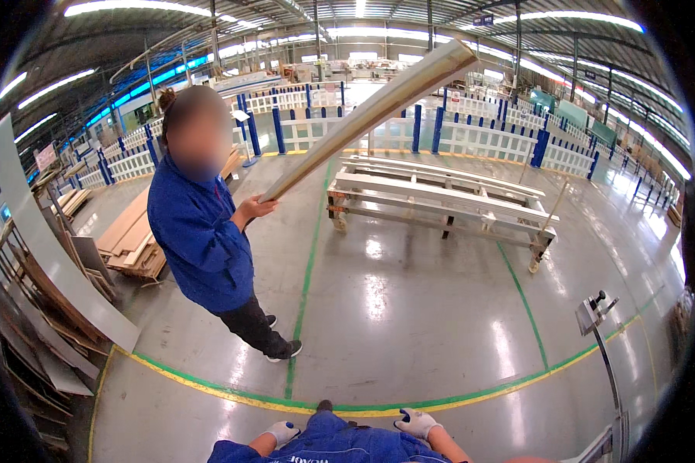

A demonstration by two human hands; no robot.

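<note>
My left hand (283, 431) and my right hand (415, 422) wear white gloves and hang low at the bottom edge, beside my blue work clothes. Neither holds anything; the fingers look loosely curled. In front of me a co-worker in a blue jacket (197, 231) grips one end of a long pale panel (371, 116) that slants up to the right, well above the floor. The panel is far from both my hands.
A white metal frame rack (440, 202) stands on the floor at centre right. Stacked wooden boards (135, 239) and leaning panels (46, 255) fill the left side. Green and yellow floor lines (309, 405) cross in front of me. A small metal stand (597, 312) is at right.
</note>
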